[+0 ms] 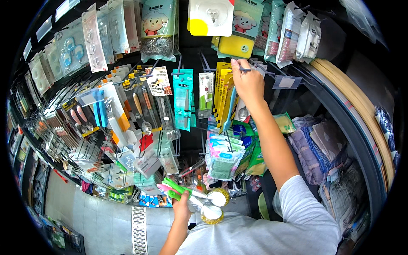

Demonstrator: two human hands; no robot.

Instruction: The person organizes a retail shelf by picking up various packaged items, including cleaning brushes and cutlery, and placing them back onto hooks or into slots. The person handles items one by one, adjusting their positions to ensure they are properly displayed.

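Low in front of my body, my left hand (181, 208) is closed around the handles of several pot-scrubbing brushes (193, 194). Their handles are green and pink, and golden wire scourers (213, 214) ring their white heads. My right hand (249, 85) is raised to a dark metal display hook (257, 71), fingers curled at it; what they grip is hidden. Just left of and below that hand hang yellow-carded packs (223, 95) and a long blue-handled utensil (230, 108). A yellow sponge pack (236, 46) hangs directly above.
Carded spoons and utensils (142, 110) fill the rack at left. Teal packs (183, 100) hang mid-rack, bagged cloths (226, 159) lower down. A curved dark shelf edge (340, 114) borders the right, near folded textiles (316, 144). Grey tiled floor (97, 216) shows lower left.
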